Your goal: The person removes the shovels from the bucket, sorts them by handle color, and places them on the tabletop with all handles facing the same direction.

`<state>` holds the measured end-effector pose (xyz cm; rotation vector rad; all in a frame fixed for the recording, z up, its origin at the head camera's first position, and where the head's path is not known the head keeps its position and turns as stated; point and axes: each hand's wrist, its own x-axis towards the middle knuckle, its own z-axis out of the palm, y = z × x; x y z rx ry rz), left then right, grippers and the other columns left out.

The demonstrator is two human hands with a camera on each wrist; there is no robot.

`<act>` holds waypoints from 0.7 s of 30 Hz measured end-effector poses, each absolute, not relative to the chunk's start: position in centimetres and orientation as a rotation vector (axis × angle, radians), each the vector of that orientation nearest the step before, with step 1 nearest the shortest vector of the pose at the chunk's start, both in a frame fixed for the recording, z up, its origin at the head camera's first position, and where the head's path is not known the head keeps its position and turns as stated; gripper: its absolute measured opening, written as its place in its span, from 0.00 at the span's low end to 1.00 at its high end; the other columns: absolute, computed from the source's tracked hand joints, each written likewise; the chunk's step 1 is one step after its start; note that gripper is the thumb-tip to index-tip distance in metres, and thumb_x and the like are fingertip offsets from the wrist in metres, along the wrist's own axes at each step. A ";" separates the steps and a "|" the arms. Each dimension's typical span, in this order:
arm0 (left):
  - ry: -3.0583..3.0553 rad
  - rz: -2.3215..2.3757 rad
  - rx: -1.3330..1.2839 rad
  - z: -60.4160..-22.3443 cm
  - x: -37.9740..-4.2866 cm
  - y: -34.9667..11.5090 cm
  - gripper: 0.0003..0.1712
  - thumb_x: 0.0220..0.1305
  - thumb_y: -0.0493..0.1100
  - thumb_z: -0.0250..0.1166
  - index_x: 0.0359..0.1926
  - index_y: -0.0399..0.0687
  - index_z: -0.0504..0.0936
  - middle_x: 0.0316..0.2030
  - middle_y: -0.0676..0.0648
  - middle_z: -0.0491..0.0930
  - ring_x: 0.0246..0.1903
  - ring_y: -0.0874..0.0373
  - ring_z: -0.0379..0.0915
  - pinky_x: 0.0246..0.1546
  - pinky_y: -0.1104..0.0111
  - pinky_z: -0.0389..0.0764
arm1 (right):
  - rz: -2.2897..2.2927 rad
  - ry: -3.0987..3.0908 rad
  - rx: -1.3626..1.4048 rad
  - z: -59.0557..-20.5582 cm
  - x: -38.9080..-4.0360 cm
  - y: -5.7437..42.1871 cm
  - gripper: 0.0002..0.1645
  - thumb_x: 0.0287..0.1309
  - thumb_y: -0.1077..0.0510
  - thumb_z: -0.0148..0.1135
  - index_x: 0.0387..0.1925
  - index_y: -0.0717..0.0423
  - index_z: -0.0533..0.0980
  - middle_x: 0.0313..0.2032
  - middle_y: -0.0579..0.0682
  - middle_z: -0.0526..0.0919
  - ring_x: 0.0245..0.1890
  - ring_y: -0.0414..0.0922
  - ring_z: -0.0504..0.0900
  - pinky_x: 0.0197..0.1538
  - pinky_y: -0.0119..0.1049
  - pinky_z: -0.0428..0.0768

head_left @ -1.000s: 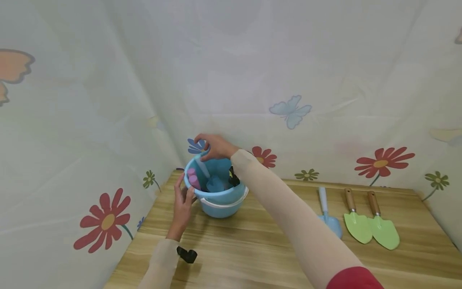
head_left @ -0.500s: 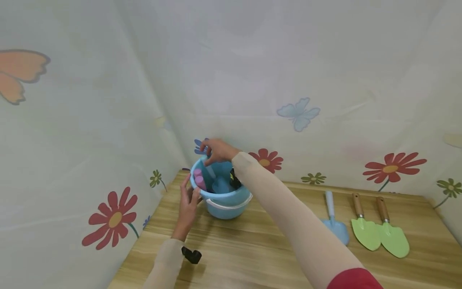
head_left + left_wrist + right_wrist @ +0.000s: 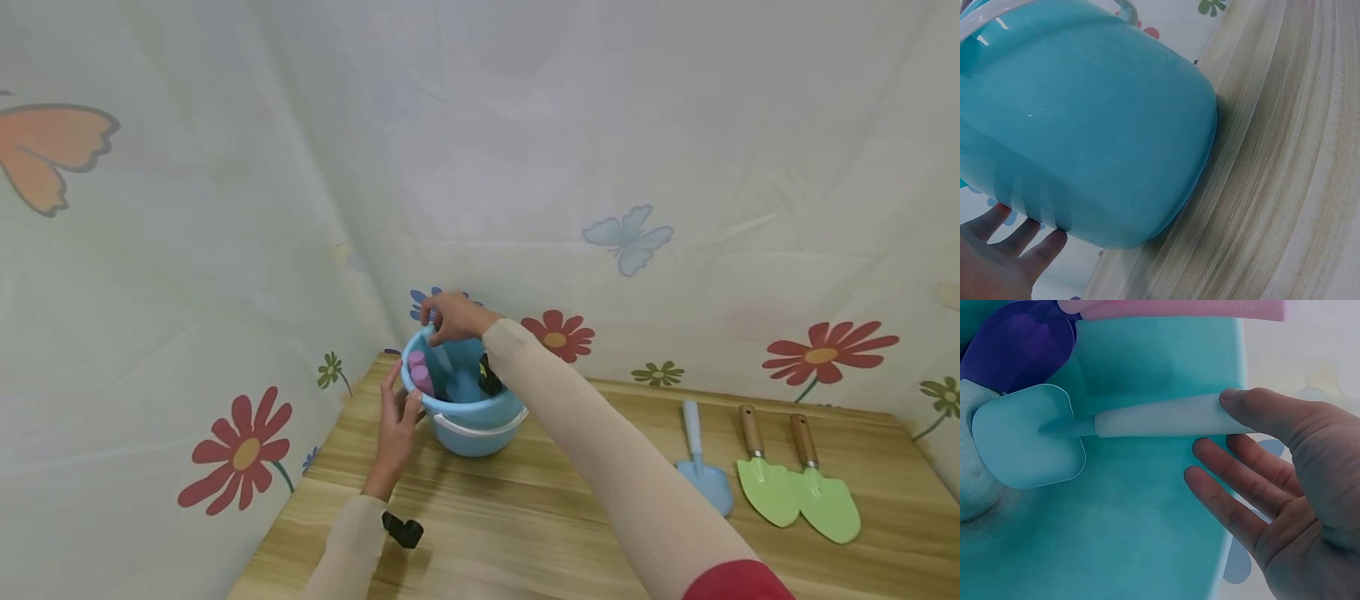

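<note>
A light blue bucket (image 3: 472, 442) with a white bail stands at the table's back left. My left hand (image 3: 393, 429) rests against its left side near the rim; in the left wrist view straight fingers (image 3: 1042, 253) touch the outer wall. Over the bucket, my right hand (image 3: 459, 318) pinches the handle end of a light blue hand trowel (image 3: 1160, 417) near the rim, blade down inside. The index fingertip is hidden behind the handle. Beside it in the bucket are pink handles (image 3: 422, 380) and a dark purple scoop-like blade (image 3: 1029, 347).
To the right on the wooden table (image 3: 540, 508) lie another light blue trowel (image 3: 703, 477) and two green trowels (image 3: 768, 492) with wooden handles. A flower-print sheet (image 3: 480, 167) hangs close behind. A whitish rounded thing (image 3: 979, 469) sits low in the bucket.
The right hand and the trowel handle have come down slightly toward the bucket's rim. The left hand stays at the bucket. The head view has shifted a little left.
</note>
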<state>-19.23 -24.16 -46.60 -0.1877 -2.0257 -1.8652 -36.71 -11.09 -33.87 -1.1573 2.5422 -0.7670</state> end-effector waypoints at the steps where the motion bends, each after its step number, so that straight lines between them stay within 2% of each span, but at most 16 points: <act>1: -2.025 -1.868 -0.188 -46.6 -19.2 -24.2 0.35 0.81 0.42 0.52 0.81 0.48 0.48 0.74 0.32 0.60 0.71 0.39 0.61 0.60 0.38 0.73 | -0.768 2.542 -1.161 -33.9 -36.7 -11.1 0.19 0.63 0.59 0.72 0.53 0.55 0.79 0.48 0.55 0.84 0.45 0.48 0.82 0.47 0.40 0.86; 21: -2.025 -1.871 -0.177 -46.4 -19.3 -23.8 0.35 0.81 0.45 0.52 0.81 0.50 0.49 0.75 0.33 0.59 0.71 0.38 0.60 0.61 0.35 0.71 | -0.769 2.565 -1.181 -33.7 -36.5 -10.3 0.18 0.64 0.60 0.71 0.53 0.57 0.78 0.47 0.56 0.84 0.43 0.48 0.82 0.47 0.41 0.86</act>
